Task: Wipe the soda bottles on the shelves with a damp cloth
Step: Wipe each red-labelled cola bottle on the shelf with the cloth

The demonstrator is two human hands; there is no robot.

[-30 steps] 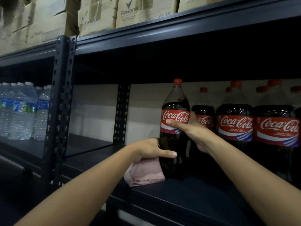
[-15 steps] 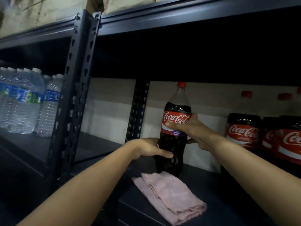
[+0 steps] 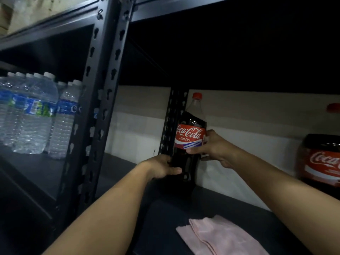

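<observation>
Both hands have carried the tall dark plastic cola bottle [image 3: 189, 142] leftward along the black metal shelf [image 3: 211, 208] since half a second ago, so it now stands against the perforated rear upright [image 3: 173, 122], well apart from the other red-labelled cola bottle [image 3: 322, 161] at the right edge. The folded pink cloth [image 3: 220, 236], soft and creased, lies flat near the shelf's front edge, touched by neither hand.

The right hand [image 3: 213, 148] grips the bottle at its glossy red label, thumb across the front and fingers curled round the back. The left hand [image 3: 161, 166] holds the smooth dark lower body, its thumb pressed across the front. The bottle stands upright, slim-necked, with a ribbed red cap [image 3: 197, 95] on top.

Beyond the slotted black front post [image 3: 103, 100], on the neighbouring shelf to the left, clear ridged plastic water bottles [image 3: 36, 115] with blue labels and white caps stand packed together. A pale wall [image 3: 139, 122] shows behind the shelves.
</observation>
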